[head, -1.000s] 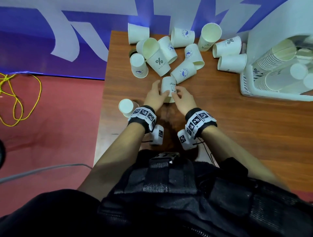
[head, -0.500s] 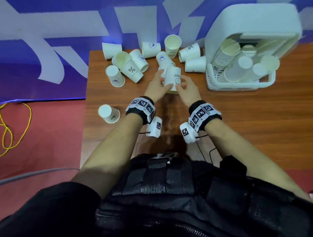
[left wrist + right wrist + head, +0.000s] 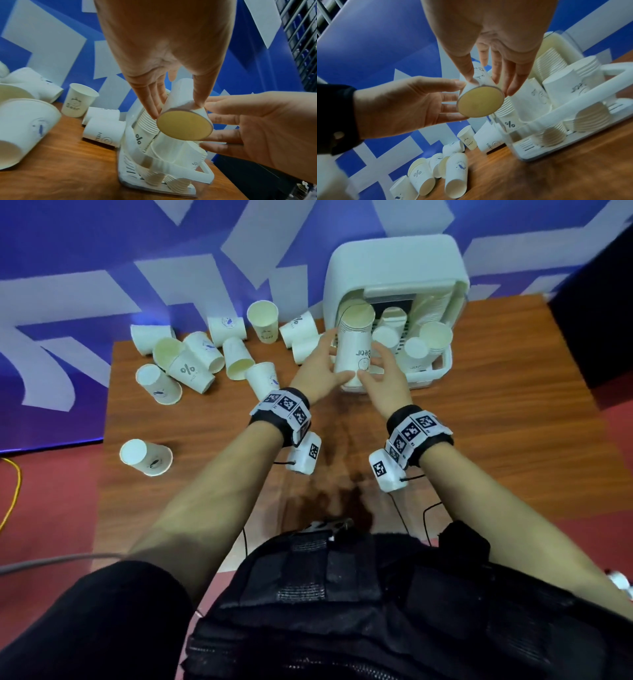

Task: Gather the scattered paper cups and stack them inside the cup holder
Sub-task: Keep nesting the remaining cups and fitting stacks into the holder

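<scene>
Placing step. My left hand (image 3: pixel 320 371) and right hand (image 3: pixel 383 383) pinch one white paper cup (image 3: pixel 352 350), base toward me, above the white plastic cup holder (image 3: pixel 394 265). Next: nest it onto a stack inside. Others lie left of holder on counter (image 3: pixel 479 460).

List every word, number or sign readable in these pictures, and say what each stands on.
"Bear": upright cup by the wall, under a small drawn face.
"%": toppled cup on the table.
"%": lowest cup of a stack in the cup holder.
Held cup: print shows upside down, partly covered; not surely readable.
Wristband squares: coded patterns, no text.
Other cups' prints: too blurred.
</scene>
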`<state>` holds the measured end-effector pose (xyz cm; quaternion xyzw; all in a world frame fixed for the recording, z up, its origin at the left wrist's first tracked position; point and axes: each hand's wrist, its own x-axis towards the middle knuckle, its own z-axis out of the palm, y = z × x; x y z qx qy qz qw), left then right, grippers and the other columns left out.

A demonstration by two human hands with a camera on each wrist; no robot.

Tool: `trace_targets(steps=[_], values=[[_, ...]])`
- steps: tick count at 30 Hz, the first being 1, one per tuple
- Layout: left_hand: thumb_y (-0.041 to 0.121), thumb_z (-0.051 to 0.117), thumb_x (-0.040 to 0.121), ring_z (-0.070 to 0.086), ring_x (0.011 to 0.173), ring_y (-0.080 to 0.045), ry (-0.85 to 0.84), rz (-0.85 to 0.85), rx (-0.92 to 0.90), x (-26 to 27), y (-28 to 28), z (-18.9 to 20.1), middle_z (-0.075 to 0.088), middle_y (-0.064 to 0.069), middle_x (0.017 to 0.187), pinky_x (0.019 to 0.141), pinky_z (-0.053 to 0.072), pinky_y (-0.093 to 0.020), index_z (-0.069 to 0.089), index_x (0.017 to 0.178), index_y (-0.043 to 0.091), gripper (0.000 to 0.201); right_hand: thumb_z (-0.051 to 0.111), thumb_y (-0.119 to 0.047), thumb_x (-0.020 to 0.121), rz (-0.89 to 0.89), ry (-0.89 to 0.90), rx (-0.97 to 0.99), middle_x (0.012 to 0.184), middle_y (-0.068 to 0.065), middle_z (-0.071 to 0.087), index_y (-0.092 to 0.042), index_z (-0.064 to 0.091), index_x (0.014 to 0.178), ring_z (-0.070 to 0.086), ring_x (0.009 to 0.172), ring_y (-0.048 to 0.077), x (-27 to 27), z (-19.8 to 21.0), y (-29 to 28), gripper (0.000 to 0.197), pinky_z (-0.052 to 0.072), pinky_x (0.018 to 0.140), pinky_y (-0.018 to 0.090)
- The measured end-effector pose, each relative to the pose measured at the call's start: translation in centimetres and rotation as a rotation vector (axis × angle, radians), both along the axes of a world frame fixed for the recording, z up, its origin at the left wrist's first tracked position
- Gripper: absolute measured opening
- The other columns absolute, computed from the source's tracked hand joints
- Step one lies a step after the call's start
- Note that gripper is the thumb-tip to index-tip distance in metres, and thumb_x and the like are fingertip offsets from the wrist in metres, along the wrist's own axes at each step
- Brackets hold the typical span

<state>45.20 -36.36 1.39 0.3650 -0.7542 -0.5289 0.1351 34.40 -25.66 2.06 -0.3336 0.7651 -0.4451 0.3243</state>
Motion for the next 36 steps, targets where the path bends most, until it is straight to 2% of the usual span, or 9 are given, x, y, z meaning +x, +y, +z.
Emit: trace_targets(steps=[5,9,11,13,19,24,27,31,36], values=[[0.015,0.071,0.081,0.054,0.11,-0.018,-0.004,-0.042,-0.087,-4.4,1.6,0.9,0.048,-0.011,0.135,0.095,0.049,-0.034,0.013,0.151,0.019,0.091,0.052,-0.01,0.093,-0.007,-0.004,-0.028,0.119,-0.006,0.048,-0.025,0.025,0.147,0.055,0.103,0.01,-4.3,1.0,1.9,0.062,0.047,0.087,0.024],[0.014,0.072,0.078,0.055,0.108,-0.016,0.029,-0.083,-0.13,-7.9,2.6,1.6,0.049,-0.009,0.134,0.094,0.051,-0.036,0.011,0.152,0.021,0.095,0.052,-0.007,0.093,-0.018,0.006,-0.075,0.125,-0.002,0.046,-0.028,0.022,0.149,0.055,0.095,0.002,-7.5,1.5,3.2,0.067,0.049,0.078,0.013],[0.014,0.072,0.077,0.052,0.113,-0.016,0.044,-0.104,-0.154,-9.5,2.8,1.7,0.045,-0.008,0.14,0.094,0.051,-0.036,0.011,0.152,0.022,0.097,0.052,-0.006,0.093,-0.008,0.022,-0.085,0.124,-0.002,0.044,-0.032,0.019,0.149,0.055,0.085,-0.001,-9.1,1.6,3.6,0.07,0.047,0.067,0.005],[0.017,0.072,0.076,0.05,0.118,-0.017,0.042,-0.13,-0.171,-10.9,3.0,1.7,0.041,-0.009,0.143,0.096,0.05,-0.038,0.012,0.152,0.023,0.097,0.052,-0.004,0.092,0.003,0.035,-0.088,0.124,-0.003,0.044,-0.033,0.017,0.15,0.054,0.078,0.001,-10.5,1.7,3.9,0.074,0.046,0.064,0.005],[0.022,0.07,0.074,0.051,0.114,-0.025,-0.047,-0.198,-0.256,-14.3,2.8,1.4,0.038,-0.013,0.14,0.09,0.053,-0.042,0.015,0.151,0.029,0.095,0.053,0.0,0.089,0.037,0.051,-0.123,0.142,0.006,0.04,-0.032,0.021,0.149,0.056,0.091,0.002,-13.9,0.9,3.8,0.075,0.048,0.067,0.007],[0.013,0.069,0.074,0.05,0.116,-0.025,-0.077,-0.191,-0.281,-15.4,1.8,1.0,0.036,-0.014,0.138,0.094,0.05,-0.042,0.017,0.15,0.031,0.094,0.051,0.002,0.086,0.043,0.101,-0.125,0.134,-0.006,0.039,-0.026,0.027,0.148,0.053,0.106,0.009,-15.3,-0.2,2.7,0.072,0.05,0.088,0.021],[0.011,0.07,0.076,0.055,0.108,-0.027,-0.133,-0.212,-0.298,-15.9,1.3,0.5,0.035,-0.014,0.138,0.089,0.053,-0.043,0.015,0.151,0.03,0.095,0.051,0.003,0.086,0.036,0.055,-0.108,0.136,-0.005,0.039,-0.026,0.029,0.146,0.053,0.108,0.01,-15.8,-1.4,2.4,0.071,0.05,0.091,0.026],[0.009,0.069,0.076,0.053,0.112,-0.031,-0.177,-0.243,-0.323,-16.5,1.2,-0.4,0.03,-0.015,0.141,0.087,0.053,-0.046,0.014,0.152,0.024,0.094,0.053,-0.001,0.085,0.056,0.057,-0.099,0.14,0.001,0.036,-0.026,0.03,0.145,0.051,0.112,0.012,-16.4,-3.2,2.0,0.069,0.047,0.099,0.039],[0.009,0.067,0.078,0.054,0.11,-0.032,-0.214,-0.26,-0.362,-17.0,0.8,-1.0,0.03,-0.015,0.14,0.087,0.051,-0.046,0.015,0.152,0.023,0.092,0.055,-0.002,0.085,0.052,0.035,-0.101,0.136,-0.004,0.034,-0.026,0.03,0.145,0.05,0.115,0.013,-17.0,-4.5,1.3,0.069,0.048,0.099,0.04]])
